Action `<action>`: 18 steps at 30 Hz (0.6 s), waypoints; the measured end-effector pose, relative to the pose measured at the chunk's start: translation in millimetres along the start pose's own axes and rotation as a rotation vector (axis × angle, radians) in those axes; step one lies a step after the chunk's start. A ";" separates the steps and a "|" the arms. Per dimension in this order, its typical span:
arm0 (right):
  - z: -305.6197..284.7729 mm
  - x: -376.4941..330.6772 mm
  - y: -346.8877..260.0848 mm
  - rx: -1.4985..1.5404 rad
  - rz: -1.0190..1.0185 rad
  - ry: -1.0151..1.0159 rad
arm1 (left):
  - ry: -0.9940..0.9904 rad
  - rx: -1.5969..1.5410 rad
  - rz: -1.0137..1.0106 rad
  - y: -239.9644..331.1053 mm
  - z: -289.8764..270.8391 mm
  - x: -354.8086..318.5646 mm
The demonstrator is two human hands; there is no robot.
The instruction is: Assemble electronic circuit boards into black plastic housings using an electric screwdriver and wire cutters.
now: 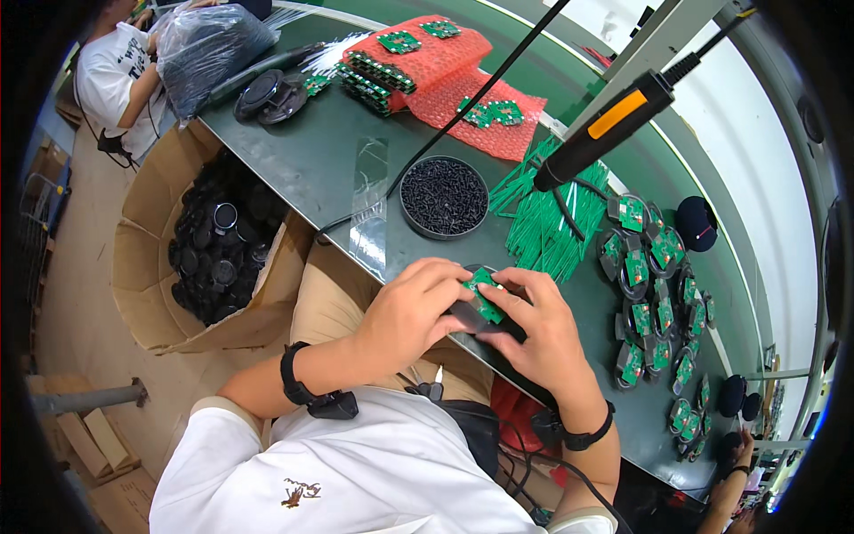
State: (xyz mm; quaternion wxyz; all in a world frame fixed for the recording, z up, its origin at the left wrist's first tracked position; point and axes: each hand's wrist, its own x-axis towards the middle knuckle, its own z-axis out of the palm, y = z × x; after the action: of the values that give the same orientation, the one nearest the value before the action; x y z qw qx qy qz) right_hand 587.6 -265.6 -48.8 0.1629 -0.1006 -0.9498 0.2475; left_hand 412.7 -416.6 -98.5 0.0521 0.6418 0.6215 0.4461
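Observation:
At the table's near edge, both hands hold a green circuit board [485, 297] against a dark housing, partly hidden under the fingers. My left hand [405, 310] grips the left side, its fingertips on the board's edge. From the right, my right hand [544, 327] presses the board with its thumb, its fingers curled round the piece. Just beyond the hands stands a round tin [444, 198] of small black screw-like pieces. A bundle of thin green strips [553, 233] lies to the right of the tin. Above the strips hangs a black and orange electric screwdriver [609, 129], pointing down.
A cardboard box [142, 240] of round black housings stands left of the table. Circuit boards lie stacked on red bubble wrap [436, 53] at the back. Several housings with boards [633, 267] spread along the right. Other people [120, 76] work at far left and lower right.

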 end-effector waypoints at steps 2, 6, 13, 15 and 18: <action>6.5 -0.9 4.6 -0.022 -0.019 0.040 | 0.071 -0.129 -0.080 2.6 0.5 7.1; 13.3 -1.3 12.3 0.186 -0.015 0.159 | 0.120 -0.238 -0.150 17.3 -2.5 17.4; 18.2 -0.1 10.9 0.260 0.043 0.237 | 0.111 -0.120 -0.138 14.3 3.3 14.6; 18.9 -0.6 12.0 0.269 0.051 0.236 | 0.140 -0.118 -0.115 14.4 6.4 15.1; 20.4 -0.7 13.0 0.299 0.067 0.236 | 0.186 -0.083 -0.062 13.5 8.8 15.1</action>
State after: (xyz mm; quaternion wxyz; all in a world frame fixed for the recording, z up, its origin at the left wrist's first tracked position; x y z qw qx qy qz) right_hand 582.3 -263.5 -72.4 0.2778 -0.1352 -0.8729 0.3776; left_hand 425.8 -402.5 -87.7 0.0345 0.5752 0.6242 0.5275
